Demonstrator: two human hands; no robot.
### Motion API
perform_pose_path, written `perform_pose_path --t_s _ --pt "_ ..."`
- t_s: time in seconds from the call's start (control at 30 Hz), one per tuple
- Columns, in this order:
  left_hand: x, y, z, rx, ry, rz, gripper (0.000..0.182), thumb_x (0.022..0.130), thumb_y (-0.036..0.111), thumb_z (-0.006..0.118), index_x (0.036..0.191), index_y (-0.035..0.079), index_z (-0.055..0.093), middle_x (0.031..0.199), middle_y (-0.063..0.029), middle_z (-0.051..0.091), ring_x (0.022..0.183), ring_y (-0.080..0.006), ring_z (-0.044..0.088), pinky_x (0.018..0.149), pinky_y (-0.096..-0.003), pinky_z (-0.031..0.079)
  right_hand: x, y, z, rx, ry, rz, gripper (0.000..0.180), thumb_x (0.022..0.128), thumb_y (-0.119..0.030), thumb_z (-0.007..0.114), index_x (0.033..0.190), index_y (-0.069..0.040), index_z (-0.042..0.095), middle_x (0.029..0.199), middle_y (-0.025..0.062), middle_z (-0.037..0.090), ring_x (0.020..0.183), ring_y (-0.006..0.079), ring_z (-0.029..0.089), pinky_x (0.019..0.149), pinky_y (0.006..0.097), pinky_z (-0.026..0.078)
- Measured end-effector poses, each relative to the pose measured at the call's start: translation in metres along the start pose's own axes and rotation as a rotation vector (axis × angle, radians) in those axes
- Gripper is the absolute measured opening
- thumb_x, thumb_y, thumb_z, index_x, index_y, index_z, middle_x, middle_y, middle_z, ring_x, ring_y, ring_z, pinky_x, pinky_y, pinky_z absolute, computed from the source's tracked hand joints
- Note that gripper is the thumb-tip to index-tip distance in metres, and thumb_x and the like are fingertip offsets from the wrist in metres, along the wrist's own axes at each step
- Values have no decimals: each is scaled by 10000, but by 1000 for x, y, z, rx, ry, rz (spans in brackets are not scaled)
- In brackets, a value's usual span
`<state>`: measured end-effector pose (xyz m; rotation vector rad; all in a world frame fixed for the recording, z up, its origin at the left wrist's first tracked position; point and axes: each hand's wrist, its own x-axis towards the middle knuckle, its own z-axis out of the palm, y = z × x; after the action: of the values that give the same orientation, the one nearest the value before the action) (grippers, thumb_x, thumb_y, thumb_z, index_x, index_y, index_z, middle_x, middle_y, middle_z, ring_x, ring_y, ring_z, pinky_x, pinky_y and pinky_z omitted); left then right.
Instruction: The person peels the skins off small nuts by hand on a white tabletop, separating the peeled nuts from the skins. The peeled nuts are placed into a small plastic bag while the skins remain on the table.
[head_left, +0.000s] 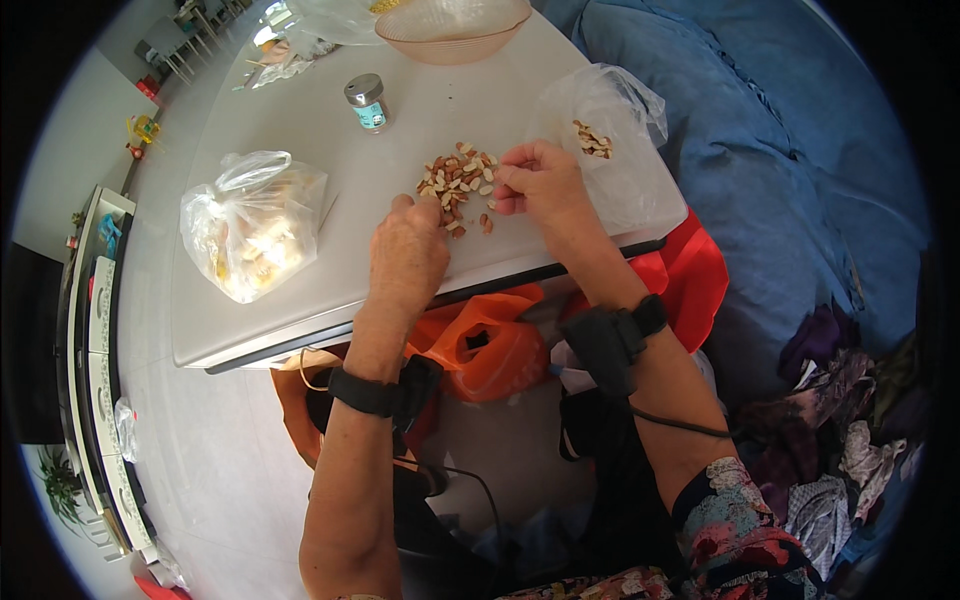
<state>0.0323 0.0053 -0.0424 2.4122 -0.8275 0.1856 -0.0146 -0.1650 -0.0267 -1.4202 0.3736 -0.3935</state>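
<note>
A pile of shelled nuts (456, 180), which look like peanuts, lies loose on the pale tabletop (300, 112); some are brown, others cream. At the pile's near left edge my left hand (409, 244) rests with curled fingers, its fingertips hidden behind the hand. My right hand (546, 186) is at the right side of the pile, thumb and forefinger close together beside the nuts. Whether either hand holds a nut is too small or hidden to see. Just beyond my right hand, a clear plastic bag (626, 176) lies with more nuts (592, 140) at it.
A knotted clear bag (251, 225) with pale contents stands at left. Farther back are a metal-lidded jar (367, 105) and a ribbed pinkish bowl (454, 34). Orange bags (487, 345) sit below the table edge. Blue fabric (772, 165) borders the right side.
</note>
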Motion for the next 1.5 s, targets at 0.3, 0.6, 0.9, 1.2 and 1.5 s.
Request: perform_pose_path --t_s 0.3,0.6,0.9,1.2,1.5 --pt "0 -1 5 121 44 59 110 749 -34 574 857 -23 559 904 -242 598 799 -410 633 724 -456 529 5 -6 -11 286 -110 214 141 860 -143 625 894 -7 611 697 10 557 598 135 539 557 244 472" --pt "4 -1 -1 -179 101 -32 73 803 41 615 865 2 608 785 -212 638 771 -383 630 684 -443 489 -3 9 -5 -800 -56 -328 212 766 -206 624 816 0 621 783 209 638 747 400 611 722 445 479" --pt "1 6 6 -45 45 40 116 787 64 595 881 51 662 886 -188 643 810 -372 626 732 -431 502 -3 12 -2 -962 -150 -234 196 779 -203 657 825 -16 619 752 162 653 770 340 626 717 412 473" --pt "1 12 7 106 -6 63 145 819 62 576 928 71 672 902 -196 613 818 -389 623 731 -460 499 -1 15 0 -883 -25 -262 216 759 -190 649 798 18 606 778 216 641 782 372 636 701 459 496" --pt "0 13 3 143 -35 107 192 749 0 652 934 0 600 945 -227 582 823 -375 646 718 -435 541 -1 -8 -4 208 -159 251 137 891 -126 595 892 8 623 839 83 647 660 134 585 543 238 467"
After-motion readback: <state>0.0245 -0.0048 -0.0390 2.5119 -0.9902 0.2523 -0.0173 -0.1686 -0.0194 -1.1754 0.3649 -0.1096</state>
